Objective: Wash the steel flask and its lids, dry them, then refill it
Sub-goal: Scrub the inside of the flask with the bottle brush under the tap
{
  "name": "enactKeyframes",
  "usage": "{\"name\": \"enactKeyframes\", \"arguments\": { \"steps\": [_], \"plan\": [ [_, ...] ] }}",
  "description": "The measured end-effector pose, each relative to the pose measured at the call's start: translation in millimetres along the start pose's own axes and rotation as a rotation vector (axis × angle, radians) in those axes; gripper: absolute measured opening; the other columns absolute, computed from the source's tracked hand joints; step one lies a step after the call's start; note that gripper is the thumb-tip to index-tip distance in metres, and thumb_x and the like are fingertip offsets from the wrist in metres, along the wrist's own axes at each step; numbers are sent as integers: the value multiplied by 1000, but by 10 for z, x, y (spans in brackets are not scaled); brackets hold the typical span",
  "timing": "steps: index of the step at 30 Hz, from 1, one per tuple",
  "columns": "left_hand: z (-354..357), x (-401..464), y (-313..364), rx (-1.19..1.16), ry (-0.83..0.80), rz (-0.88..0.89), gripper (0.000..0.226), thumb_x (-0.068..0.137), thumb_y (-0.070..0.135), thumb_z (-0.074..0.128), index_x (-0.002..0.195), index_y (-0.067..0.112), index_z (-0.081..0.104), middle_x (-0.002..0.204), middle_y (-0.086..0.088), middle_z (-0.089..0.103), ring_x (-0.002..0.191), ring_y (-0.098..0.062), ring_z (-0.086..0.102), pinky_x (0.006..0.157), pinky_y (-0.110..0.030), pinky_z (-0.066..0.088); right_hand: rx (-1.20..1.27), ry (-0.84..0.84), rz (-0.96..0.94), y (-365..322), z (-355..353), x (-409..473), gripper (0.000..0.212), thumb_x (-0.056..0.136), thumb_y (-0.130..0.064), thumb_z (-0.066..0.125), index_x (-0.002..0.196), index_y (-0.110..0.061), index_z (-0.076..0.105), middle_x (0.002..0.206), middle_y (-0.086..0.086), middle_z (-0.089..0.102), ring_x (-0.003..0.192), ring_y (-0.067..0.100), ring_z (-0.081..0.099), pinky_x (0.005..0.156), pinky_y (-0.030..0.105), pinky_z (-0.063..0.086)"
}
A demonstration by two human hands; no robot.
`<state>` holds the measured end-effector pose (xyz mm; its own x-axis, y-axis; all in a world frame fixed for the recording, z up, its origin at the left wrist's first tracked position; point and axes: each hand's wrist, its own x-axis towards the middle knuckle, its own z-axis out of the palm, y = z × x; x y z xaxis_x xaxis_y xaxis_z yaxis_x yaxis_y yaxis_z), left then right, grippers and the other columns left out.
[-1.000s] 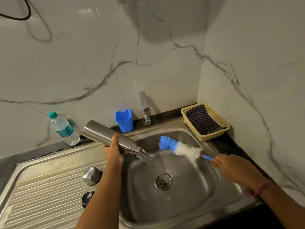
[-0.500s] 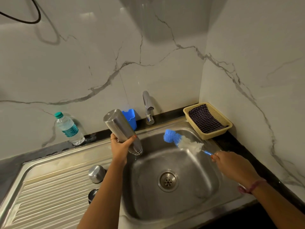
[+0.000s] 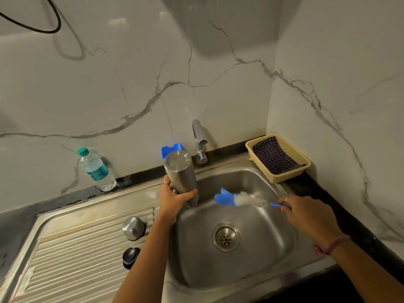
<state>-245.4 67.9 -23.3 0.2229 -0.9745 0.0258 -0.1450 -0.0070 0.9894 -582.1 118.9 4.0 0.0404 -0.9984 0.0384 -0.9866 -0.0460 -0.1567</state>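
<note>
My left hand (image 3: 173, 199) grips the steel flask (image 3: 180, 171) upside down over the left rim of the sink basin (image 3: 258, 265), its base up and its mouth hidden behind my fingers. A blue and white bottle brush (image 3: 237, 200) hangs over the basin, its blue handle held in my right hand (image 3: 303, 212); the brush tip lies just right of the flask's lower end. On the ribbed drainboard (image 3: 72, 259) sit the steel cup lid (image 3: 133, 228) and, nearer me, the dark inner lid (image 3: 130, 256).
A tap (image 3: 199, 142) stands behind the basin with no water running. A blue holder (image 3: 169, 148) sits behind the flask. A plastic water bottle (image 3: 96, 169) stands at the back left. A yellow basket (image 3: 282, 174) with a checked cloth (image 3: 274, 155) is in the right corner.
The flask has swung from pouring water sideways into the basin to nearly upside down, and the water stream has stopped. The brush has come lower and closer to the flask.
</note>
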Motion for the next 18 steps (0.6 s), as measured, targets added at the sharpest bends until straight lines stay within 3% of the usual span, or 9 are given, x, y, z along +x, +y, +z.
{"name": "enactKeyframes", "arguments": {
  "steps": [7, 10, 18],
  "plan": [
    [27, -87, -47, 43, 18, -49, 79, 65, 4, 88, 126, 24, 43, 110, 12, 60, 100, -7, 61, 76, -22, 55, 22, 18, 20, -41, 17, -70, 32, 98, -38, 45, 126, -30, 55, 67, -15, 48, 54, 1, 46, 46, 12, 30],
    [41, -122, -68, 17, 31, -65, 80, 66, 1, 87, 127, 25, 41, 111, 11, 59, 98, -8, 61, 62, -15, 54, 52, 26, 39, -43, 48, -72, 37, 99, -37, 41, 134, -27, 49, 76, -15, 50, 56, -1, 42, 48, 11, 27],
    [47, -125, -180, 44, 3, -107, 84, 63, 10, 91, 127, 27, 40, 113, 9, 60, 101, -10, 61, 72, -20, 51, 121, -95, 86, 26, 208, -56, 30, 102, -27, 36, 129, -19, 46, 71, -11, 51, 56, 2, 49, 48, 14, 30]
  ]
}}
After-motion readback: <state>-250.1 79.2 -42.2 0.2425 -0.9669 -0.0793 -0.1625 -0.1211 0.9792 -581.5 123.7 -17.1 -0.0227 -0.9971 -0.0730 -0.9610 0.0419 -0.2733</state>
